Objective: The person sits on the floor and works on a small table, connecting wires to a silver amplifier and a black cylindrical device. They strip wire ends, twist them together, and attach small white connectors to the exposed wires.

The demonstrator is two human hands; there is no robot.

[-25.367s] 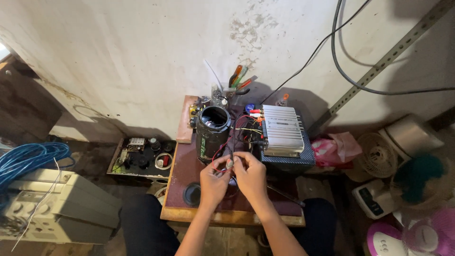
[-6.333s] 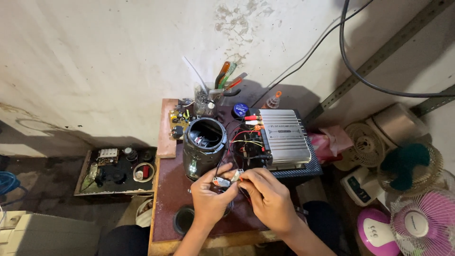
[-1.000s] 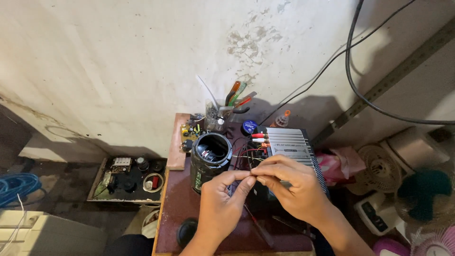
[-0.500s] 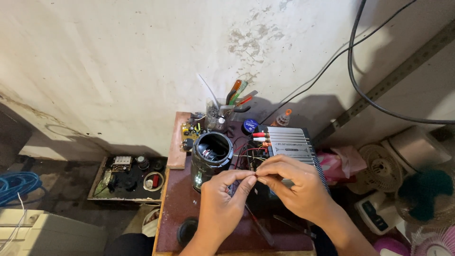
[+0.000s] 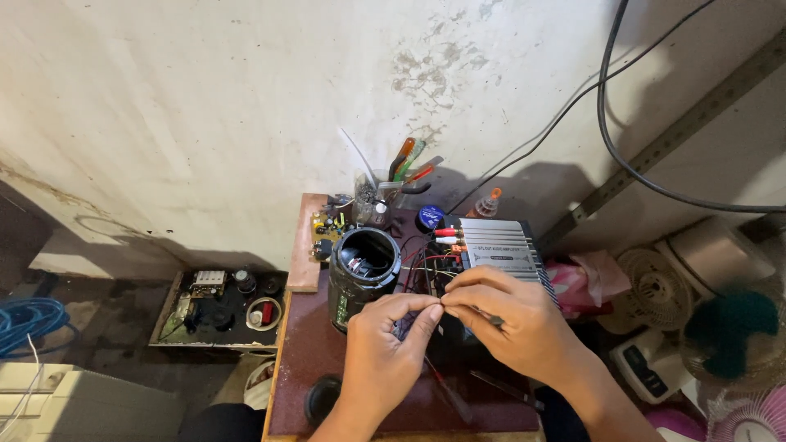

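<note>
My left hand and my right hand meet fingertip to fingertip over a small dark red table. Both pinch the ends of thin wires between thumb and forefinger. A thin dark tool shaft also pokes out of my right hand. The wires run back to a silver ribbed amplifier box with red and white plugs. Just left of my hands stands a black open-topped cylinder housing.
Against the wall are a cup of screwdrivers and pliers, a small circuit board, a blue round tin and an orange-capped bottle. A screwdriver lies on the table. A parts tray and blue cable sit left; fans right.
Over the last second my hands have stayed pinched together on the wires, nearly still. Compared with the older frames, they sit a little closer to the amplifier.
</note>
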